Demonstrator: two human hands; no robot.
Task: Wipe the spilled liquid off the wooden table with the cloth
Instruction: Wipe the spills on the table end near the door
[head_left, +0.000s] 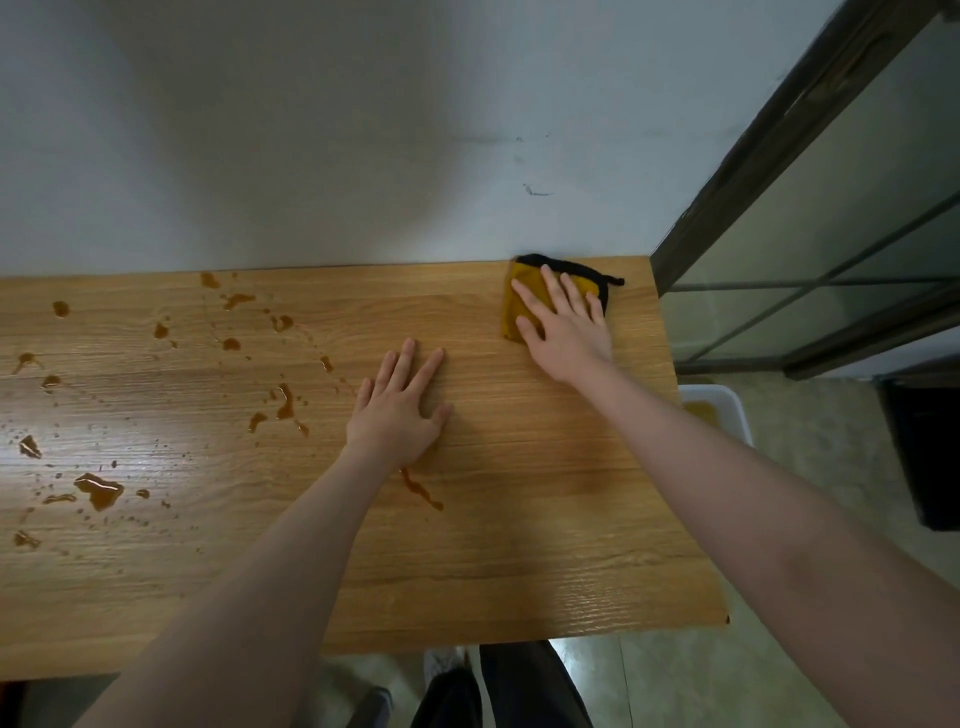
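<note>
A yellow cloth with a black edge (524, 299) lies at the far right corner of the wooden table (519, 545). My right hand (566, 327) rests flat on top of it, fingers spread and pointing toward the wall. My left hand (402, 410) lies palm down on the bare wood near the table's middle, fingers apart, holding nothing. Brown spilled liquid (98, 491) is scattered in puddles and drops over the left half of the table. One streak of the liquid (421, 491) runs just beside my left wrist.
A pale wall rises behind the table's far edge. To the right stand a dark-framed glass partition (810, 291), a white tub (722, 410) holding brown liquid on the floor, and a black bin (924, 452). My legs and a shoe show below the table's near edge.
</note>
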